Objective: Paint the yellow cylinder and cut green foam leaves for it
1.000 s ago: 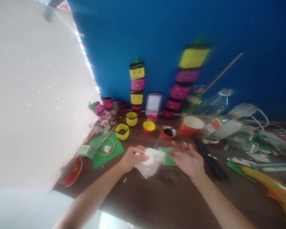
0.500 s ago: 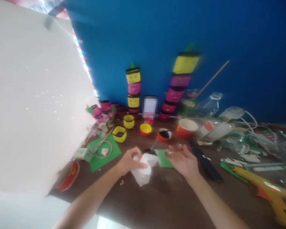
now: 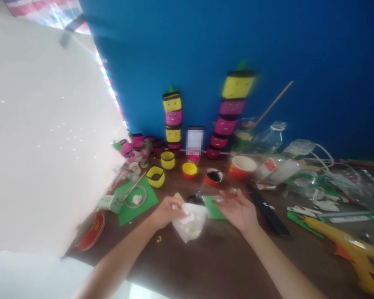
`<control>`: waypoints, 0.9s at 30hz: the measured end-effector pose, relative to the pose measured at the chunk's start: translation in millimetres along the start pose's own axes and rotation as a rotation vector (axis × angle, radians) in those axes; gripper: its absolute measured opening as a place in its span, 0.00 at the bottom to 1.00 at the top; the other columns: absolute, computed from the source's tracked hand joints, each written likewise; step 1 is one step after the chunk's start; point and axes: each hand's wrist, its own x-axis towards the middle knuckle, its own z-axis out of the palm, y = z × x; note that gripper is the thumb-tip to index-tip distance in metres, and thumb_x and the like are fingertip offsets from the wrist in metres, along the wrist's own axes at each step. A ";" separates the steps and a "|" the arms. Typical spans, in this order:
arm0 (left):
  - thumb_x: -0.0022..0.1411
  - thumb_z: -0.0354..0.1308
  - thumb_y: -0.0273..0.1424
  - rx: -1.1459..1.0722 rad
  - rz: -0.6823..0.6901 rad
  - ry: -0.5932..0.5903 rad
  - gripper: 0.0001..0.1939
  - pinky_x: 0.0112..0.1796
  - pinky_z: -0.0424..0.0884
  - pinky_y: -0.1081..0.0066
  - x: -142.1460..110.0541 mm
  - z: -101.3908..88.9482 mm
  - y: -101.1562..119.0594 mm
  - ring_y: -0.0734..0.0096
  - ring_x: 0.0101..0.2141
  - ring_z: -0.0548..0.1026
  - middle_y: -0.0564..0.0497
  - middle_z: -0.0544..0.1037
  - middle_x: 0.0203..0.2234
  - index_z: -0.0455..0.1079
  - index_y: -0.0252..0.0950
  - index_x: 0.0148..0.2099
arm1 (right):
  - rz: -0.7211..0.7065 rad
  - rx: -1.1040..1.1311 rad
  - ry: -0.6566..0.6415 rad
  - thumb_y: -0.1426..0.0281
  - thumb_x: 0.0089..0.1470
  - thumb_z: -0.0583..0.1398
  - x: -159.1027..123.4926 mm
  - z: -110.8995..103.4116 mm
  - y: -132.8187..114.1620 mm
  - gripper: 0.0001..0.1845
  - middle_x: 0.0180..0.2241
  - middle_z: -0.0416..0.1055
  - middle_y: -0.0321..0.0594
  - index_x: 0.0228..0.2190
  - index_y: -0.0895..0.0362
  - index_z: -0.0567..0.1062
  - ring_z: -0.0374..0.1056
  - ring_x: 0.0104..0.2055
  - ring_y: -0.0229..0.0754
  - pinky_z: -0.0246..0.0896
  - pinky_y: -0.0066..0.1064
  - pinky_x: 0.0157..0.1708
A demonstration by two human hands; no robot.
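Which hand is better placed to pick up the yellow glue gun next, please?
Probably the right hand: it seems empty and is nearer the yellow glue gun, while the left hand holds the thin white sheet.

With my left hand [image 3: 168, 214] I pinch a white tissue [image 3: 191, 226] that hangs down in a point, while my right hand [image 3: 241, 211] is held with its fingers spread, to the right of the tissue. A small green sheet [image 3: 212, 207] lies just right of the tissue, a larger green sheet [image 3: 127, 216] left of it, and two yellow cups [image 3: 167, 161] stand beyond it. Well to the tissue's right lie a black strip [image 3: 269, 214] and a yellow glue gun [image 3: 345, 238].
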 end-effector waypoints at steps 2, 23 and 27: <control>0.26 0.74 0.32 0.010 -0.014 -0.008 0.20 0.24 0.66 0.75 -3.0 1.6 3.3 0.75 0.21 0.71 0.53 0.74 0.19 0.69 0.30 0.22 | -0.004 -0.005 0.002 0.63 0.47 0.64 -0.3 0.2 -0.1 0.08 0.29 0.79 0.37 0.20 0.52 0.76 0.75 0.35 0.43 0.67 0.38 0.43; 0.54 0.51 0.29 0.657 0.681 0.500 0.16 0.32 0.69 0.72 -72.7 -77.4 116.3 0.67 0.39 0.70 0.48 0.68 0.43 0.76 0.39 0.42 | 0.008 -0.005 0.027 0.63 0.48 0.62 3.5 -4.2 -0.8 0.08 0.31 0.79 0.38 0.21 0.51 0.76 0.74 0.36 0.43 0.66 0.39 0.44; 0.55 0.45 0.27 1.103 0.629 0.913 0.21 0.48 0.66 0.61 -76.7 -122.0 117.8 0.59 0.47 0.68 0.43 0.68 0.47 0.72 0.32 0.48 | 0.015 -0.019 0.021 0.63 0.48 0.62 6.4 -6.6 0.3 0.08 0.32 0.79 0.38 0.21 0.51 0.76 0.74 0.37 0.44 0.64 0.42 0.46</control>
